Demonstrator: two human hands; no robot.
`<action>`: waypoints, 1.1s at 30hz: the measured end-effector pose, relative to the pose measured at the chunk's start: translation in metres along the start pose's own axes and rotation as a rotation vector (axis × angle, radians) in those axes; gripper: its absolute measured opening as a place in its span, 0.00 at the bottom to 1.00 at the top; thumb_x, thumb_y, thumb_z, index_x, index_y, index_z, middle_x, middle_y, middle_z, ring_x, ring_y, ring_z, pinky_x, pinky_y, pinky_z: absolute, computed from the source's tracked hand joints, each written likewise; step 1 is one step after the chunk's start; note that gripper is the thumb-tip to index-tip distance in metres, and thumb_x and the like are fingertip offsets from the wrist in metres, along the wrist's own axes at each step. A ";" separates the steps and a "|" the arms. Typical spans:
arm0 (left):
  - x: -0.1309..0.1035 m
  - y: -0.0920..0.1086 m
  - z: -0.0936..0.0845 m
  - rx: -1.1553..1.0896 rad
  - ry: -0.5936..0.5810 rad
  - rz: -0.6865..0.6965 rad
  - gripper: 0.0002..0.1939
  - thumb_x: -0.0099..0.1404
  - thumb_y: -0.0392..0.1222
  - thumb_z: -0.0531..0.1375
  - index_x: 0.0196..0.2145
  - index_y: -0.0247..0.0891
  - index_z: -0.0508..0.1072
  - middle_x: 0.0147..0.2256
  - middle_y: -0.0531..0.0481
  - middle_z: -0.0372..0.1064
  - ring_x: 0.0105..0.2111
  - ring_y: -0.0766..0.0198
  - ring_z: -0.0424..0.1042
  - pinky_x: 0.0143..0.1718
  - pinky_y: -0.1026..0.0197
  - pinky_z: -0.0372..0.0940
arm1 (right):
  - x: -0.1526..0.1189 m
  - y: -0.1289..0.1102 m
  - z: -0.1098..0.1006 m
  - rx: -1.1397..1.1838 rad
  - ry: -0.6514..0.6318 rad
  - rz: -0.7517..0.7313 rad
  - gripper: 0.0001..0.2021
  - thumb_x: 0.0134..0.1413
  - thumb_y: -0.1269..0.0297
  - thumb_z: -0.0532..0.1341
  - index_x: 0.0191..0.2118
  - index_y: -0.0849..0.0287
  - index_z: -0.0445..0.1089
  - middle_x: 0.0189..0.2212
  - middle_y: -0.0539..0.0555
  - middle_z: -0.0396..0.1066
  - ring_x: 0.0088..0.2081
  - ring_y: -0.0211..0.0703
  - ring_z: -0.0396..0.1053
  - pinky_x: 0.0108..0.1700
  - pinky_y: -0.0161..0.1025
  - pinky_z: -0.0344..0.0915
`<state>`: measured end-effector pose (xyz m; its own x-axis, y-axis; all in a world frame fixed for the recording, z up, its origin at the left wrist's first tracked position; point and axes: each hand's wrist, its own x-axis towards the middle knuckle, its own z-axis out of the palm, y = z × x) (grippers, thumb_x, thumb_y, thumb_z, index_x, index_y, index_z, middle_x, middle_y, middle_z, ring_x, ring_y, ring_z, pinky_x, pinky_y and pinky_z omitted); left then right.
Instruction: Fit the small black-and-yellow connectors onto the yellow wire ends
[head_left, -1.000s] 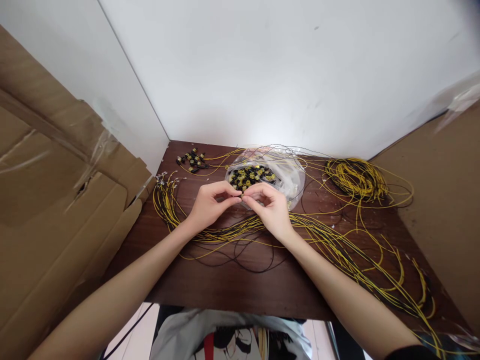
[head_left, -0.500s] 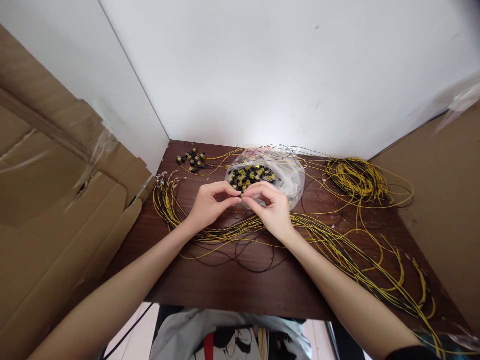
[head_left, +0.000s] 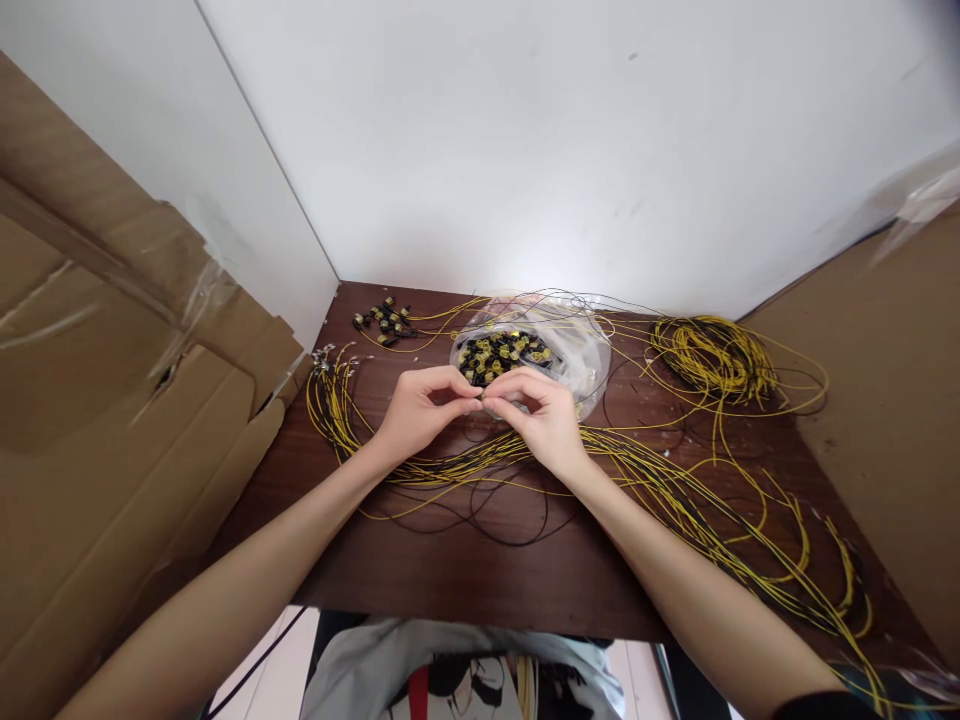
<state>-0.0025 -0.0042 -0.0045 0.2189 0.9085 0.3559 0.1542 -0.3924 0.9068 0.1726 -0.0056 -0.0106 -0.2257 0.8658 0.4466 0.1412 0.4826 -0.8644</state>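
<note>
From the head-worn camera, looking down: the left hand (head_left: 424, 408) and right hand (head_left: 541, 415) meet at the middle of a dark brown table (head_left: 480, 580). Each pinches, thumb against finger, at a small dark piece (head_left: 481, 394) between their tips; it is mostly covered, so its shape cannot be told. For work this fine, I judge, a light, even pinch with both tips in line would serve best, wrists low and steady, clear of the wires.

Just beyond the fingers, a clear plastic bag (head_left: 589, 362) holds many black-and-yellow parts (head_left: 495, 352). More such parts lie in a small cluster (head_left: 384, 320) at far left. A bundle of yellow and black wires (head_left: 442, 470) runs beneath the wrists, from left to near right, and a wire coil (head_left: 709, 360) sits at far right. A plain white wall (head_left: 487, 150) rises behind; cardboard on the left (head_left: 127, 430) and cardboard on the right (head_left: 885, 420) flank the table.
</note>
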 end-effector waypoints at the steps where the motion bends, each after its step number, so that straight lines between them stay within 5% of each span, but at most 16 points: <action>1: 0.000 0.000 0.000 0.004 -0.003 -0.002 0.05 0.52 0.38 0.66 0.25 0.33 0.75 0.26 0.48 0.72 0.28 0.65 0.70 0.31 0.64 0.65 | 0.000 0.000 0.000 -0.001 -0.005 0.003 0.01 0.50 0.67 0.64 0.30 0.57 0.74 0.31 0.52 0.72 0.35 0.39 0.70 0.37 0.37 0.68; 12: 0.001 0.005 -0.003 0.023 -0.063 -0.038 0.07 0.55 0.41 0.65 0.27 0.33 0.74 0.27 0.48 0.70 0.29 0.65 0.68 0.32 0.64 0.64 | 0.000 0.001 0.001 0.034 -0.022 0.040 0.03 0.51 0.64 0.63 0.30 0.57 0.73 0.32 0.52 0.71 0.34 0.39 0.70 0.36 0.37 0.69; 18: 0.003 0.006 -0.004 -0.023 -0.124 -0.084 0.13 0.57 0.39 0.62 0.41 0.37 0.75 0.30 0.51 0.65 0.29 0.68 0.65 0.31 0.66 0.63 | 0.003 -0.004 -0.006 -0.148 0.033 -0.056 0.04 0.55 0.67 0.59 0.36 0.58 0.70 0.33 0.52 0.71 0.34 0.38 0.69 0.38 0.37 0.66; 23: 0.007 0.004 -0.009 -0.006 -0.089 -0.074 0.09 0.58 0.39 0.62 0.38 0.36 0.77 0.30 0.49 0.66 0.29 0.68 0.67 0.32 0.65 0.63 | 0.010 0.008 -0.021 -0.366 0.135 -0.065 0.08 0.54 0.74 0.54 0.37 0.60 0.69 0.33 0.54 0.72 0.35 0.42 0.68 0.40 0.40 0.64; 28: 0.009 0.000 -0.011 -0.031 0.004 -0.150 0.11 0.55 0.40 0.64 0.36 0.34 0.76 0.28 0.50 0.68 0.27 0.68 0.67 0.33 0.64 0.64 | 0.011 0.017 -0.027 -0.629 -0.005 -0.065 0.07 0.52 0.73 0.55 0.35 0.59 0.70 0.35 0.55 0.72 0.40 0.48 0.66 0.45 0.45 0.61; 33: 0.010 -0.003 -0.011 -0.067 0.029 -0.203 0.13 0.49 0.41 0.68 0.32 0.33 0.72 0.28 0.52 0.68 0.26 0.70 0.65 0.30 0.66 0.63 | 0.008 0.016 -0.023 -0.804 -0.117 -0.119 0.12 0.57 0.71 0.54 0.45 0.59 0.70 0.42 0.57 0.69 0.46 0.51 0.62 0.46 0.48 0.59</action>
<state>-0.0113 0.0072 -0.0015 0.1624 0.9719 0.1702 0.1273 -0.1916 0.9732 0.1955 0.0122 -0.0160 -0.3755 0.8048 0.4596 0.7477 0.5561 -0.3629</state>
